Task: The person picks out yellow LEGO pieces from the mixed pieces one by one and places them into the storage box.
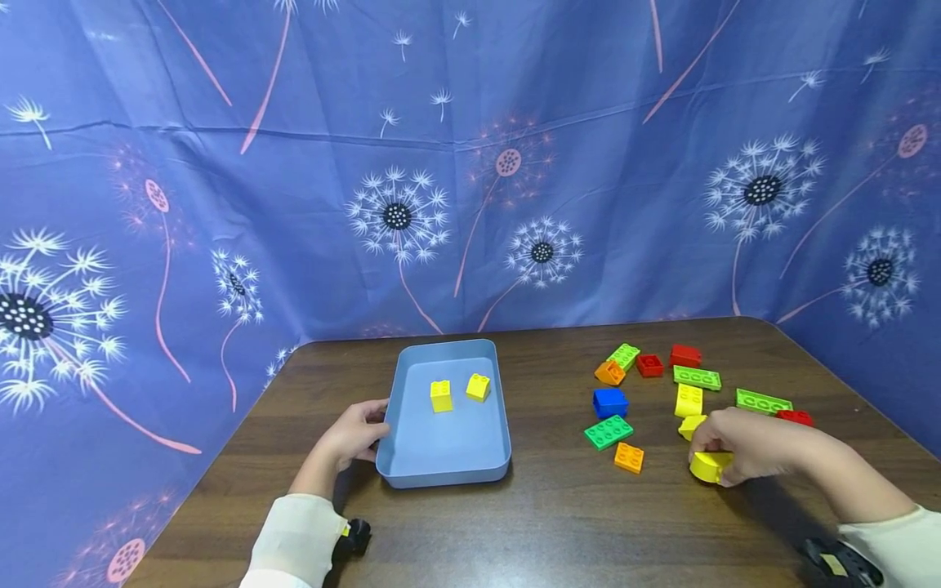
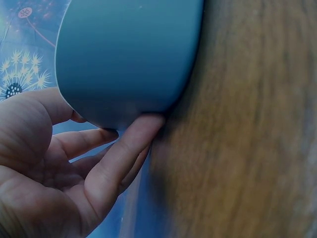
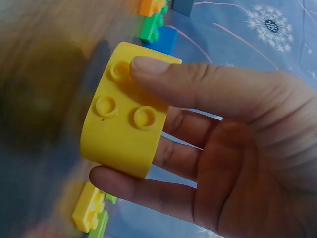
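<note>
My left hand [image 1: 356, 433] holds the near-left side of a blue tray [image 1: 444, 474]. In the left wrist view the fingers [image 2: 131, 146] press on the tray's outer wall, and part of the thumb is hidden behind its edge. Two yellow toy bricks, one taller brick [image 1: 441, 397] and one smaller brick [image 1: 478, 387], lie inside the tray. Over at the right, my right hand [image 1: 757, 445] pinches a yellow rounded toy brick [image 3: 124, 109] between thumb and fingers, with three of its studs showing in the right wrist view. Just behind it is another yellow brick [image 1: 691, 426], partly hidden.
Around the right hand lie several bricks: a blue one [image 1: 610, 403], a green plate [image 1: 608, 433], an orange one [image 1: 629, 457], a red one [image 1: 685, 355] and a lime plate [image 1: 697, 377]. A patterned blue cloth [image 1: 470, 269] hangs behind the wooden table [image 1: 559, 531].
</note>
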{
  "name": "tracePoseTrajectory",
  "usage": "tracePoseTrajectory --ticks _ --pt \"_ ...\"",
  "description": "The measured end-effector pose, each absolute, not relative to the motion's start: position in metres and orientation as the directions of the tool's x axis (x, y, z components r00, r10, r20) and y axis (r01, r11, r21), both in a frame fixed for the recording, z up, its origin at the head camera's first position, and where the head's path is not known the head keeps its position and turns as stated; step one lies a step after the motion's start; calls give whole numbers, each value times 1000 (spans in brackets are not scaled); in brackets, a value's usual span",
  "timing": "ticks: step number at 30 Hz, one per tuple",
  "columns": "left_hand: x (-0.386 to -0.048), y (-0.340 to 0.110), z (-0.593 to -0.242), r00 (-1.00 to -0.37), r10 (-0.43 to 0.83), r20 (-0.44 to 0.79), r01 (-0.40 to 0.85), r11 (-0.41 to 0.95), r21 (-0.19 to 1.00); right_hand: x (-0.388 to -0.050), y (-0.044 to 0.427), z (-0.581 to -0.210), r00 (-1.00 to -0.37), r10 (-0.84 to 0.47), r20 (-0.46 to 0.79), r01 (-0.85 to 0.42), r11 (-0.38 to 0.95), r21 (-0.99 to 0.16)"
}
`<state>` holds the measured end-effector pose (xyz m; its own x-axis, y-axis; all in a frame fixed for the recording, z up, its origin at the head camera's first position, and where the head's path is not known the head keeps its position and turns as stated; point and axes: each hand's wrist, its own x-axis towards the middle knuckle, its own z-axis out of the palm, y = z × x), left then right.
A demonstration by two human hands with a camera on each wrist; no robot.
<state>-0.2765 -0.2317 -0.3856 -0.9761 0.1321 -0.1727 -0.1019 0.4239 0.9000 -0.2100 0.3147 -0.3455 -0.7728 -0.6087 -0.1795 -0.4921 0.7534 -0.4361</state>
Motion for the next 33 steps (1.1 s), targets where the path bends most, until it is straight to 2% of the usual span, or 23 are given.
tracePoseTrajectory --ticks 11,19,26,33 --pt "-277 -231 -386 -978 134 -157 -86 424 901 -213 296 -336 -747 -654 -119 -525 690 -499" --pt "-277 -232 -387 -978 126 -165 -101 405 909 -219 265 -323 -754 -645 -122 -535 712 -455" --pt "-276 -232 -387 -978 129 -163 -95 420 903 -229 240 -309 -707 -704 -73 -618 664 -420" --pt "-276 -232 -386 -978 141 -156 -84 420 904 -236 215 -288 -720 -692 -52 -632 684 -365"
